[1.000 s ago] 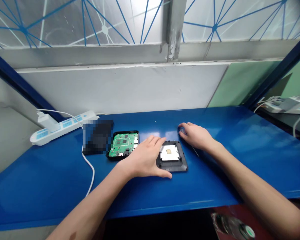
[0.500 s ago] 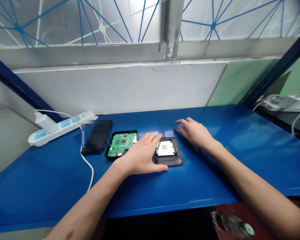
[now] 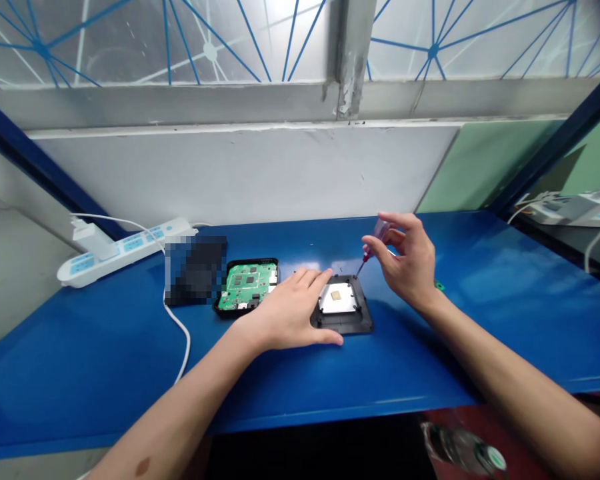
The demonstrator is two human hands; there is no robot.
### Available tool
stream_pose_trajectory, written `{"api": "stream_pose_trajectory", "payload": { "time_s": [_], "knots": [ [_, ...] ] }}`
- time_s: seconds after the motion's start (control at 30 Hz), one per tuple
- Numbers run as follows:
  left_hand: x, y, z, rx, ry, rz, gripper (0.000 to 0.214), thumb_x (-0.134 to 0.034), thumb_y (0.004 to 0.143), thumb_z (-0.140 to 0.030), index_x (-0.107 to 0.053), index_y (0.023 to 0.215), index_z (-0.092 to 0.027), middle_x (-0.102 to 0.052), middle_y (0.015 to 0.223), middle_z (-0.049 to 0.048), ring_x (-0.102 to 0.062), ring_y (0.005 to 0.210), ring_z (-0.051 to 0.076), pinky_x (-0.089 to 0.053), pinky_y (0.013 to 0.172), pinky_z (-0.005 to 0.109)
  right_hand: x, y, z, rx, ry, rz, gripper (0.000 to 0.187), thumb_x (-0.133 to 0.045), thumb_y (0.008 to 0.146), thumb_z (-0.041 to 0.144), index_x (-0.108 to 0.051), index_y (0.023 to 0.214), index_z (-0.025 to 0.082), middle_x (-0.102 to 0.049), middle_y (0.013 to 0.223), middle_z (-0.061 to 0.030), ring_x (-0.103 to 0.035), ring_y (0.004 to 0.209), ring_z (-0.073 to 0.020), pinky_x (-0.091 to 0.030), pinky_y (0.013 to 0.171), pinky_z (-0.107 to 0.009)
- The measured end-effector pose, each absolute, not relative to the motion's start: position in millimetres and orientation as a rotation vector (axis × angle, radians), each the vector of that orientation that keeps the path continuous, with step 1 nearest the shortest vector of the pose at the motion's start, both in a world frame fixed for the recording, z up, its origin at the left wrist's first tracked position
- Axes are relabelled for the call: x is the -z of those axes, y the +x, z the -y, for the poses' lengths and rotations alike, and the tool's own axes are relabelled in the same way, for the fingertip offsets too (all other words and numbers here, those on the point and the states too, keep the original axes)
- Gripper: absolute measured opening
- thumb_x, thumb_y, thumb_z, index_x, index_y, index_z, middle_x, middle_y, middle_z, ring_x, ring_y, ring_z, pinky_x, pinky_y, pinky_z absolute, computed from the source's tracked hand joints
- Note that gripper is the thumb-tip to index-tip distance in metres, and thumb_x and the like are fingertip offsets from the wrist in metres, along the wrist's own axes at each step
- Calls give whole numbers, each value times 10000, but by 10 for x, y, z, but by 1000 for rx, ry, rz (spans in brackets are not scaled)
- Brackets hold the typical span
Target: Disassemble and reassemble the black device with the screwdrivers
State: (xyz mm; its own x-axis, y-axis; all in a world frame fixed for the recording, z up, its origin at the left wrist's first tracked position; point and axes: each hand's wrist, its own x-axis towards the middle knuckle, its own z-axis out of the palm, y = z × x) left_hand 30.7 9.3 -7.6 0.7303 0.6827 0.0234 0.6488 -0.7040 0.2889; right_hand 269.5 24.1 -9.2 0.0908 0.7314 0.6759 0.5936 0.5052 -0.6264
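My left hand (image 3: 295,308) lies with fingers stretched and thumb spread across the left side of a black plastic cover (image 3: 363,323), touching it. On the cover's inner face sits a silvery metal plate (image 3: 345,305) with a small tan square pad (image 3: 335,295). My right hand (image 3: 405,260) is closed around the clear purplish handle of a screwdriver (image 3: 366,256). The screwdriver leans, its tip at the cover's far right corner; whether it touches is too small to tell. Left of my left hand, a green circuit board (image 3: 240,283) rests in an open black case (image 3: 218,308).
A white power strip (image 3: 130,250) with a plugged-in charger (image 3: 95,240) stands at the back left. Its white cable (image 3: 183,333) runs past a pixelated dark object (image 3: 196,273). A small green piece (image 3: 439,285) lies behind my right wrist. Below the table edge is a plastic bottle (image 3: 465,450).
My right hand has risen from low over the table and now holds the screwdriver with its tip at the cover's corner. My left hand stays on the cover. The view has shifted slightly.
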Motion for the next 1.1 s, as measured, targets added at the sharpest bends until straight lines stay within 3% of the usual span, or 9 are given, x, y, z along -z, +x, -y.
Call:
{"api": "stream_pose_trajectory", "payload": {
  "time_s": [0.23,0.77,1.1],
  "knots": [
    [113,311,-98,-228,2696,-1039,1039,-646,754,-810,-369,1521,-167,-476,1500,181,-416,1387,407,-393,1122,536,141,2621,-234,-195,-1093,1652,351,-629,946,427,-504,1248,298,-526,972,-13,-665,728,-148,-640,750,-360],
    [100,317,-87,-246,2745,-1028,1063,-662,759,-795,-393,1505,-87,-511,1441,195,-472,1300,371,-437,1089,501,191,2644,-284,-132,-977,1658,370,-718,902,271,-551,1231,305,-548,914,22,-658,656,-107,-586,649,-303],
    [103,318,-89,-253,2740,-1014,1046,-656,772,-787,-386,1511,-98,-506,1449,190,-462,1319,362,-433,1100,494,214,2640,-280,-161,-950,1659,375,-702,910,266,-551,1250,309,-545,947,7,-636,694,-121,-604,702,-346]
  ]
}}
